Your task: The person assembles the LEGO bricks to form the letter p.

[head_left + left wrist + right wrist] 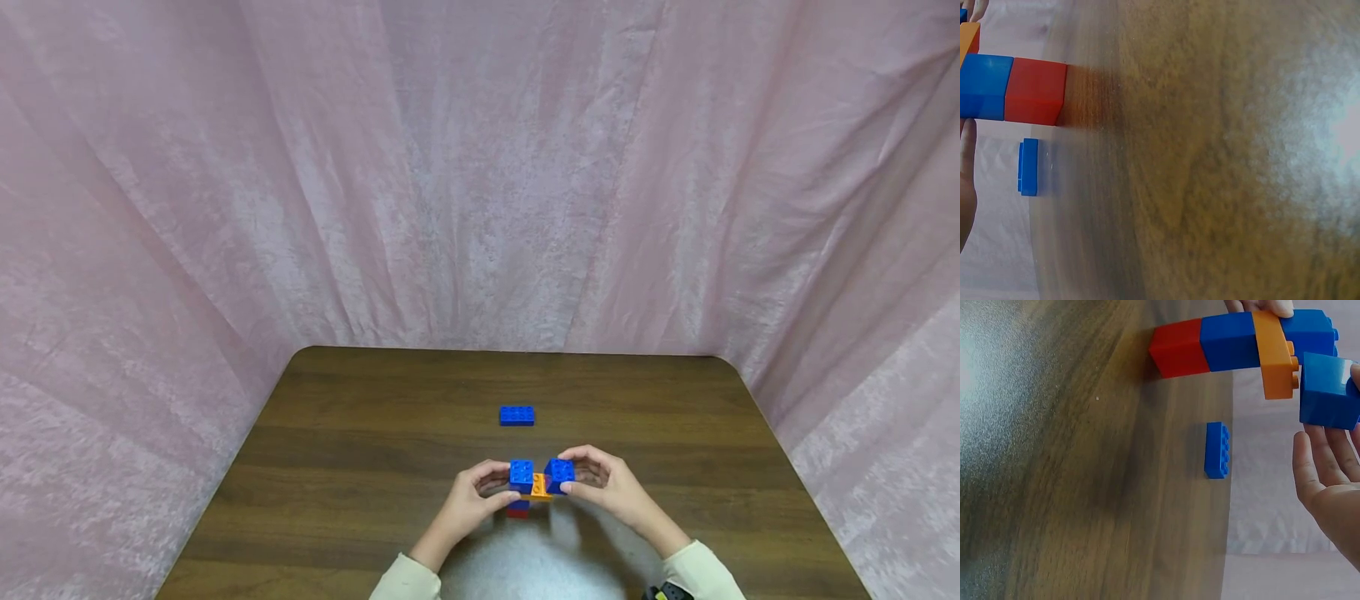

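Note:
A tower of toy building blocks stands on the table: a red block [1179, 349] at the bottom, a blue block [1230, 341] above it, then a flat orange brick [1274, 359] jutting out to the right. On that brick's left end sits another blue block [521, 474]. My left hand [474, 500] pinches the tower's upper part between thumb and fingers. My right hand [613, 487] holds a separate blue block [560, 473], slightly tilted, over the orange brick's overhanging end. The right wrist view shows a small gap between this block and the orange studs.
A flat blue brick [517, 416] with studs up lies beyond the tower on the wooden table [360, 433]. Pink curtains [480, 183] hang behind the table and at both sides. A dark wrist device [667, 592] shows at my right sleeve.

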`<state>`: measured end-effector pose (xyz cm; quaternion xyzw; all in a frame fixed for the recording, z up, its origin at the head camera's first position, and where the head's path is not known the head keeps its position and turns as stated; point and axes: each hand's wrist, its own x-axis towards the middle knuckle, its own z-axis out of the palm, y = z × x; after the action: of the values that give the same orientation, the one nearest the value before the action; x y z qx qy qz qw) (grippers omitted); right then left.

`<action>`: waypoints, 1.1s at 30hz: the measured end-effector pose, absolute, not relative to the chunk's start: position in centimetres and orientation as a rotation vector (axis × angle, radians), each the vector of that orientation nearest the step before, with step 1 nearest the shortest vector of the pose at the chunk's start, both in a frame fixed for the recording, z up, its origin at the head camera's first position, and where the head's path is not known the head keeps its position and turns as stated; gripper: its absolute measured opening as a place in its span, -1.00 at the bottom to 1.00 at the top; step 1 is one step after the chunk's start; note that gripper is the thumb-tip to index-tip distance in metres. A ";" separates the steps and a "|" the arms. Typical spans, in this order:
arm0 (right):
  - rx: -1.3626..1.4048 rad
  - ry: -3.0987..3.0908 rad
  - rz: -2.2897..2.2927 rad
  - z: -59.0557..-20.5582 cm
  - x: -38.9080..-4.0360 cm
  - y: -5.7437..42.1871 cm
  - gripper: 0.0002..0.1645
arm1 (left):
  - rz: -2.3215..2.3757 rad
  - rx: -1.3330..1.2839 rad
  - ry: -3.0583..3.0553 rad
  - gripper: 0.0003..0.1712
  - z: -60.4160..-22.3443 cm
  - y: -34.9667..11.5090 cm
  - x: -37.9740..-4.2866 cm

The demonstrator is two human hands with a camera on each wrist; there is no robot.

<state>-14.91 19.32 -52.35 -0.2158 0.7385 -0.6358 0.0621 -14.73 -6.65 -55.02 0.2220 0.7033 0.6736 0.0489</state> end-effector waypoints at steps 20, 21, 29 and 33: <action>-0.799 2.419 -1.817 -52.3 -15.0 18.4 -0.62 | 2.083 0.705 2.139 -0.63 -55.4 -6.6 -14.9; -0.796 2.425 -1.813 -52.3 -15.0 18.4 -0.62 | 2.081 0.686 2.132 -0.63 -55.4 -6.6 -14.9; -0.774 2.412 -1.872 -52.8 -14.9 18.4 -0.62 | 2.066 0.639 2.113 -0.62 -55.3 -6.6 -14.9; -0.696 2.371 -1.913 -53.0 -14.7 18.6 -0.60 | 2.065 0.620 2.111 -0.62 -55.4 -6.6 -14.9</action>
<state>-14.66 18.65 -53.02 -0.2226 0.7587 -0.6122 0.0083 -14.88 -6.61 -55.43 0.2050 0.6983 0.6831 0.0618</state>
